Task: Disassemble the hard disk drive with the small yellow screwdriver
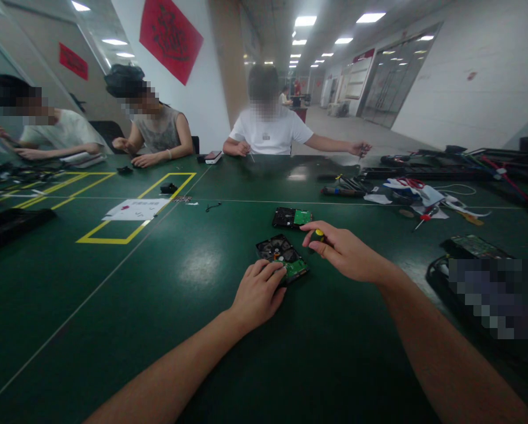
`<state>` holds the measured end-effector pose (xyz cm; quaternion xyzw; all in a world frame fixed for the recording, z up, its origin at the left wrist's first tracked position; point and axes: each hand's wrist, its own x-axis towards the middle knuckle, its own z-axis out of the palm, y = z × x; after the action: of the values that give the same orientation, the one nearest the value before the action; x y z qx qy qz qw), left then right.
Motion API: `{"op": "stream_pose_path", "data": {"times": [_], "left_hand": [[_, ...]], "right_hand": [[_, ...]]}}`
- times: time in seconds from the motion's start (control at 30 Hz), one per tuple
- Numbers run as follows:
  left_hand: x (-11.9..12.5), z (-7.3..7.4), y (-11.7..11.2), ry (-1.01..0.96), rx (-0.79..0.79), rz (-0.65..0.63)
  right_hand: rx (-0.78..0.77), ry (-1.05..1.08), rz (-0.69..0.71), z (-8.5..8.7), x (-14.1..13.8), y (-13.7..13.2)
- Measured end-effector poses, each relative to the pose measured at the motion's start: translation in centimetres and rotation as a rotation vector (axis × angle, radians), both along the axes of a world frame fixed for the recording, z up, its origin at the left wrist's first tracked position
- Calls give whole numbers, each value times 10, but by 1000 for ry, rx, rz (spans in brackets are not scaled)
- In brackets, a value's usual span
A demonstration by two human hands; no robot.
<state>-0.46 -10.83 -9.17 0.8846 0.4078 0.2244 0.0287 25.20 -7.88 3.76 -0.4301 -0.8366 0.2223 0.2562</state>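
A hard drive (278,249) lies board-side up on the green table (158,306), its green circuit board (295,269) at the near end. My left hand (258,293) rests on the drive's near corner, fingers curled over its edge. My right hand (342,253) is closed around a screwdriver with a yellow and black handle (319,235), held upright just right of the drive. A second hard drive (291,218) with a green board lies a little farther away.
Three people sit along the far side. A white paper (136,209) lies inside yellow floor-tape lines at left. Tools, cables and papers (414,194) crowd the right. Black trays (475,247) sit at the right edge, another dark tray (12,224) at left.
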Motion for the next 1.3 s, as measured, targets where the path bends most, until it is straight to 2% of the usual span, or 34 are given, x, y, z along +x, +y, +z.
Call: {"op": "stream_pose_path", "data": {"times": [0.2,0.4,0.6,0.9,0.97,1.2,1.3], "left_hand": [[-3,-3,0,12,6,17],[-6,0,-3,47,-16,24],[-5,1,-4,37,-57,23],[-4,-3,-2,-29,-74,-19],[-4,-2,-2,-43,-73,-27],[-2,-2,2,-60,-57,-37],[-1,-4,6,-55,-52,-34]], "right_hand": [[172,34,-83,-14,-16,2],[52,97,-113,-8,-10,-2],[223,41,-139,-4,-7,-1],[330,22,-233,-13,-14,3],[303,60,-219,-13,-15,2],[1,277,-144,-11,-16,-1],[-63,358,-140,-13,-15,2]]}}
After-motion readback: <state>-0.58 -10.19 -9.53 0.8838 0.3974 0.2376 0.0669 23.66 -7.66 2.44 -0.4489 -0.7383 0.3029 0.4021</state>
